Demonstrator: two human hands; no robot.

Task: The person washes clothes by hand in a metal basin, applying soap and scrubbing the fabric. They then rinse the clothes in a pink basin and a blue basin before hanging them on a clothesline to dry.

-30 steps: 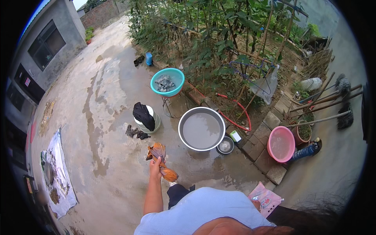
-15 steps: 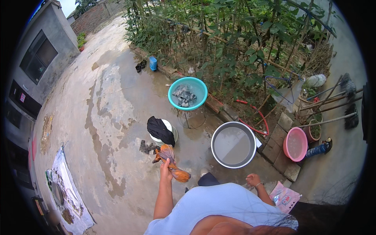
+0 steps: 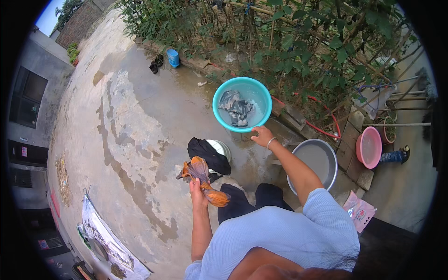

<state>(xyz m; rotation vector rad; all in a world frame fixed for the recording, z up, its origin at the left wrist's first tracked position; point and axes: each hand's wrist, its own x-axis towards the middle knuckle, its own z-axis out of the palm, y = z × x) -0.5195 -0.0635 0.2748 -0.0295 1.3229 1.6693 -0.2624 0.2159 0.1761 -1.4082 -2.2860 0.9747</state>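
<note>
My left hand (image 3: 198, 195) is closed around a bunched orange and dark cloth (image 3: 199, 169), whose ends stick out above and below the fist. My right hand (image 3: 264, 136), a bracelet on its wrist, reaches out to the near rim of a turquoise basin (image 3: 268, 108). Its fingers look bent and apart at the rim; whether they touch it is hard to tell. Grey patterned cloth (image 3: 237, 108) lies in the water of that basin. Just beyond the orange cloth, a black cloth (image 3: 208, 156) drapes over a white bucket (image 3: 224, 148).
To the right stand a large metal basin (image 3: 334, 161) of cloudy water and a pink basin (image 3: 360, 149). A red hose (image 3: 337, 122) runs along the brick edging before the plants. A pink packet (image 3: 358, 211) lies at my right. A white sheet (image 3: 100, 219) is spread at left.
My right hand has gone from beside my body forward and left to the turquoise basin's rim. My left hand still holds the orange cloth. The view has shifted, bringing my dark-clothed legs into sight.
</note>
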